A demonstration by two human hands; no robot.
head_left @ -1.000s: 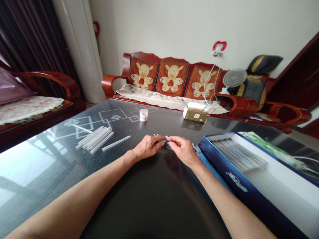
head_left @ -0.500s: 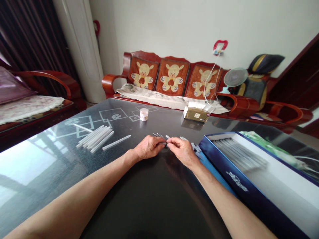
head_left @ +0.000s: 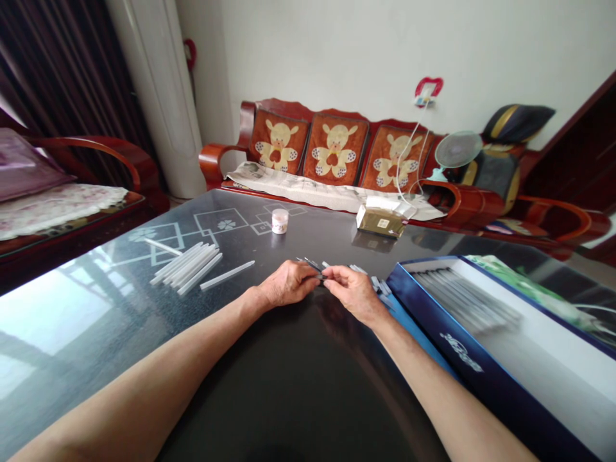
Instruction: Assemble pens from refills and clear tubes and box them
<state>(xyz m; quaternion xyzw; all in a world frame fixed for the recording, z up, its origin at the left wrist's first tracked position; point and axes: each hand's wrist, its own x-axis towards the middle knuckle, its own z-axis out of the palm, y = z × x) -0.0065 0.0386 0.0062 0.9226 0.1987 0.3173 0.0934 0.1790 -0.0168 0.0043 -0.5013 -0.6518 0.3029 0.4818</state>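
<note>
My left hand (head_left: 289, 283) and my right hand (head_left: 353, 289) meet above the dark table, fingertips pinched together. Between them is a small, dark, thin piece, mostly hidden by the fingers. Just beyond the left fingers lie several thin, dark-tipped sticks (head_left: 312, 263) that look like pen refills. Small whitish pieces (head_left: 380, 285) lie behind and beside my right hand. On the left are a pile of white, tapered tubes (head_left: 187, 268), like pen barrels, and a single white tube (head_left: 227, 276) apart from it.
A blue box (head_left: 433, 333) on the right holds a row of grey, pen-like sticks (head_left: 464, 298). A small round container (head_left: 280, 222) and a tissue box (head_left: 382, 221) stand farther back. Green-white plastic packaging (head_left: 529, 292) lies beyond the blue box. A wooden sofa (head_left: 219, 160) stands behind the table.
The whole view has shifted slightly, so things sit a little farther right. Both hands keep nearly the same pinch and place.
</note>
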